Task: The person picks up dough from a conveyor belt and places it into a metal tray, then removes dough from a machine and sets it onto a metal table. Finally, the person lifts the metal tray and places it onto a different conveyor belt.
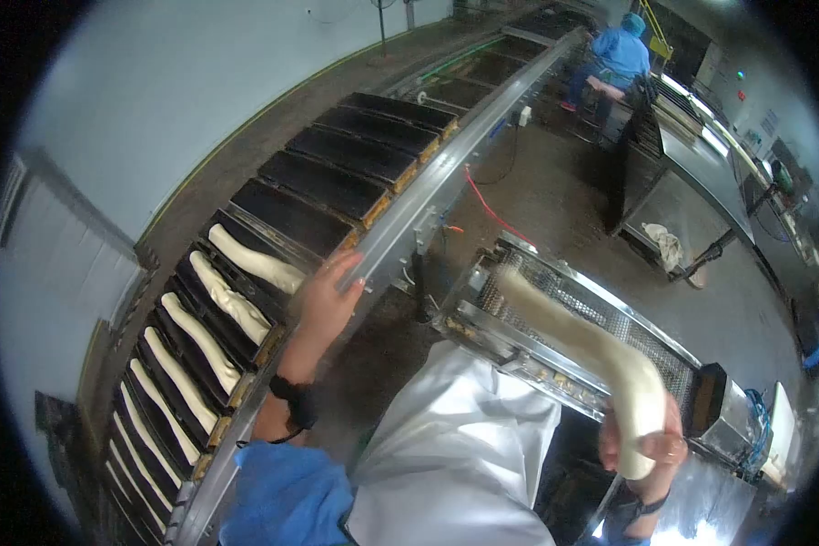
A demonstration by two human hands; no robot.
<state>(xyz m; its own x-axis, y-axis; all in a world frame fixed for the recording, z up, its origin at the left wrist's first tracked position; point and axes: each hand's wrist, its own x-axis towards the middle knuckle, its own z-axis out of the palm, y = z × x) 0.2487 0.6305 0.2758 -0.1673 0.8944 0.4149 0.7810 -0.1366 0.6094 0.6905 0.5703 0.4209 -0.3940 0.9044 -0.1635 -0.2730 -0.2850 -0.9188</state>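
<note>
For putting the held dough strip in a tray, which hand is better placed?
Right, probably: the right hand grips the dough strip near one end. The left hand is nearer the black trays but doesn't hold that strip.

A pale wall [200, 73] (yellow-edged along its foot) meets dark floor [555, 182] opposite a metal table [705, 177].
</note>
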